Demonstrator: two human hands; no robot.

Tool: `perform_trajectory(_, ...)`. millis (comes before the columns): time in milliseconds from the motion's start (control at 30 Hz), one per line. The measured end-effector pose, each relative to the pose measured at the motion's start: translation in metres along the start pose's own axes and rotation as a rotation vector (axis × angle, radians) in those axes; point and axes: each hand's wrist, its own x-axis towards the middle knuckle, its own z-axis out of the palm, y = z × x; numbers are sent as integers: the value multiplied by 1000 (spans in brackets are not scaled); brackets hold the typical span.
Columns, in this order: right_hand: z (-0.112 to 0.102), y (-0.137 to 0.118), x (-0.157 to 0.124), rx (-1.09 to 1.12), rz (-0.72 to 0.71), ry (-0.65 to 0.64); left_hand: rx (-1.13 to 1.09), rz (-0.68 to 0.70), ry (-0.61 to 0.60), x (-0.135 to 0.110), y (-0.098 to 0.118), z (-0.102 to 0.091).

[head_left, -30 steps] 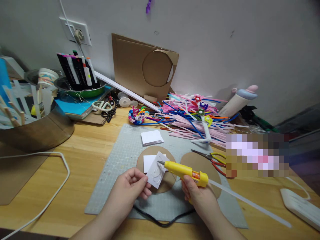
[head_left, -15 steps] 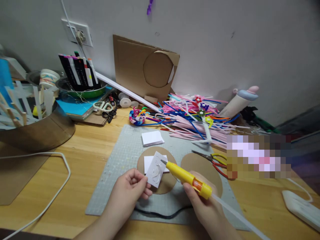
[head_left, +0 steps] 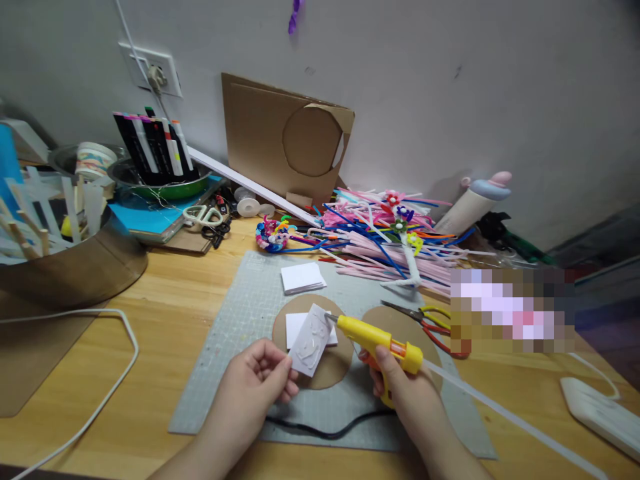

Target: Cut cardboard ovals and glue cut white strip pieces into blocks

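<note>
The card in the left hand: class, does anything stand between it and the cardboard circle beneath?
Yes: white paper lies on the cardboard circle, partly hidden behind the card in the left hand. Bare cardboard shows around the paper.

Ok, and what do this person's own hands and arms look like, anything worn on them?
The left hand and right hand are ungloved, with no ring visible. The left forearm and right forearm are bare as far as they show: no sleeve, watch or bracelet.
</note>
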Motion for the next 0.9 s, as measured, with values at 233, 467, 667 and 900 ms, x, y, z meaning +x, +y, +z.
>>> perform_trajectory(233, -3, -6, -1, -238, -324, -11, 213, 143, -18, -6, -8, -4)
perform_trajectory(467, -9, -12, -3, -319, -545, -9, 114, 121, 121, -2, -6, -6)
perform_trajectory(667, -16, -11, -2, 14, -148, -42, -48, 93, 261, 3, 1, -15)
perform_trajectory(900, -43, 0, 9, 771, 315, -301, -209, 85, 283, 6, 0, -19)
